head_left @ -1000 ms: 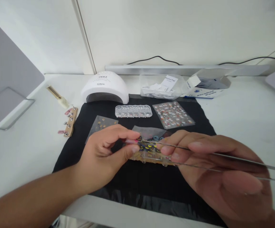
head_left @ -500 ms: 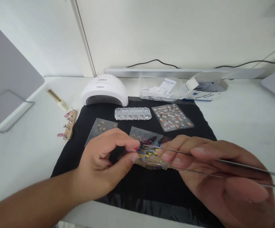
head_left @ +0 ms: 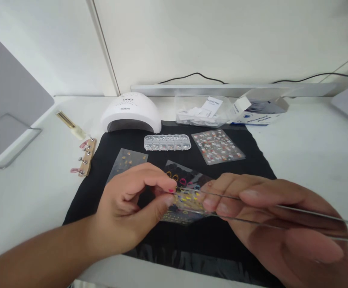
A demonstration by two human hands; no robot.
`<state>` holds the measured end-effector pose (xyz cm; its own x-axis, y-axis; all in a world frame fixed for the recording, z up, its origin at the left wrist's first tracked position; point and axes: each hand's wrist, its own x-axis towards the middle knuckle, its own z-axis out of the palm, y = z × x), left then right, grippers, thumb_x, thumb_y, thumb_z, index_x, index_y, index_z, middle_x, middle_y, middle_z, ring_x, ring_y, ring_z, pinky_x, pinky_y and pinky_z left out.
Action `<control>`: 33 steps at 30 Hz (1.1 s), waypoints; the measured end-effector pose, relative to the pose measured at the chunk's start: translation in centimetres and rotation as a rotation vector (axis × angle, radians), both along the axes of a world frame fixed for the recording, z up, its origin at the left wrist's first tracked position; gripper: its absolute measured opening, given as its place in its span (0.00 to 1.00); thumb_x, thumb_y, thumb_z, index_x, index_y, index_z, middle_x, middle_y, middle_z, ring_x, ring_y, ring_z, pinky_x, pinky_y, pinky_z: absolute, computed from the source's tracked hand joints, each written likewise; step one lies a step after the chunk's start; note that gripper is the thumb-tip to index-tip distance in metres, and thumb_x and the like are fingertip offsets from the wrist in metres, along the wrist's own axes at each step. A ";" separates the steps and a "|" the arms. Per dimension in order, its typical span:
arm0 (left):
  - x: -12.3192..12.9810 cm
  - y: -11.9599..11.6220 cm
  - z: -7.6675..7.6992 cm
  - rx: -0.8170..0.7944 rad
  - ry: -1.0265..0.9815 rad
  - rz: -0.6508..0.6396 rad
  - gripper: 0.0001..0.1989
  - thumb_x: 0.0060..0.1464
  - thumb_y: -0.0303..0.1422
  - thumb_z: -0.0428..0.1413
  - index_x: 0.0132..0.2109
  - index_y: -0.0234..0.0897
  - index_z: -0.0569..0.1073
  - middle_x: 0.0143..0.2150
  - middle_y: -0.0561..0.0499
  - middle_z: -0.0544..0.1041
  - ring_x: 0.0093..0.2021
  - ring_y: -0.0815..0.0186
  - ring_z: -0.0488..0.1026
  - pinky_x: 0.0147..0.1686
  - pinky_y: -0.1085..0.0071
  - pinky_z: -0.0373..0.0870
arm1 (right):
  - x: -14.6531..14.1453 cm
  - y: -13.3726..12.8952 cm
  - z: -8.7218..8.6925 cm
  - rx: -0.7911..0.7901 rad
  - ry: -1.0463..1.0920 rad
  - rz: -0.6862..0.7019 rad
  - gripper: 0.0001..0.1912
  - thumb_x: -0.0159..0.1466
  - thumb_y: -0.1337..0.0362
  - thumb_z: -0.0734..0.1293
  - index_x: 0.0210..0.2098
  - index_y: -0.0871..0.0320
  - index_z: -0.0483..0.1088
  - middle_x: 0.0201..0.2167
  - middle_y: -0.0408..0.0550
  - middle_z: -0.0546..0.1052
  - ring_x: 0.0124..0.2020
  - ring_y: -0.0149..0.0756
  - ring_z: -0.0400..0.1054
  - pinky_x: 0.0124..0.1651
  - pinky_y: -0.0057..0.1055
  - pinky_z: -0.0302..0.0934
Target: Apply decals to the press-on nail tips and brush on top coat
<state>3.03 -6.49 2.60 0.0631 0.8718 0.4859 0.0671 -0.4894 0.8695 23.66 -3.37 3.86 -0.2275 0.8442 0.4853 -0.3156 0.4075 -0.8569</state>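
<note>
My left hand (head_left: 131,204) is closed in a pinch, thumb and index finger at the left edge of a clear nail sticker sheet (head_left: 188,198) with small yellow hearts. A small pink heart (head_left: 171,191) shows at the left index fingertip. My right hand (head_left: 270,216), palm partly turned up, is wrapped around long metal tweezers (head_left: 260,225). Their two prongs are apart and point left, toward the left fingertips. The right fingertips meet the sheet's right side. Beneath lies another sheet with coloured outline shapes (head_left: 182,182), partly covered by the hands.
On the black mat (head_left: 222,248) are a rhinestone case (head_left: 167,143), a patterned sticker sheet (head_left: 218,147) and a gold-dotted sheet (head_left: 127,160). Behind stand a white nail lamp (head_left: 131,112), a clear tub (head_left: 202,112) and an alcohol pad box (head_left: 259,112). A nail-tip stand (head_left: 87,158) is left.
The sheet between my hands has tilted and shifted slightly, with more of the lower sheet showing under it. Both hands keep their grip, and the view has shifted a little.
</note>
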 end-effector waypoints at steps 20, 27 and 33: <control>-0.2 -0.4 0.7 0.034 0.206 0.078 0.11 0.59 0.22 0.63 0.45 0.43 0.83 0.35 0.48 0.82 0.33 0.63 0.77 0.33 0.68 0.77 | -0.3 0.1 -0.4 0.019 0.047 -0.049 0.13 0.62 0.50 0.76 0.36 0.51 0.86 0.21 0.47 0.83 0.22 0.41 0.78 0.29 0.40 0.77; -0.3 -0.4 0.9 0.073 0.243 0.065 0.10 0.60 0.22 0.62 0.44 0.42 0.82 0.35 0.48 0.82 0.33 0.65 0.78 0.32 0.70 0.77 | -0.2 -0.1 -0.7 -0.012 0.061 -0.083 0.12 0.63 0.51 0.76 0.36 0.52 0.86 0.22 0.47 0.83 0.22 0.42 0.78 0.28 0.43 0.77; -0.3 -0.4 1.1 0.080 0.259 0.071 0.12 0.60 0.22 0.62 0.45 0.44 0.83 0.36 0.48 0.82 0.31 0.64 0.77 0.30 0.70 0.77 | -0.2 -0.1 -0.7 0.036 0.058 -0.052 0.13 0.65 0.51 0.74 0.36 0.53 0.86 0.21 0.49 0.82 0.21 0.41 0.77 0.29 0.41 0.76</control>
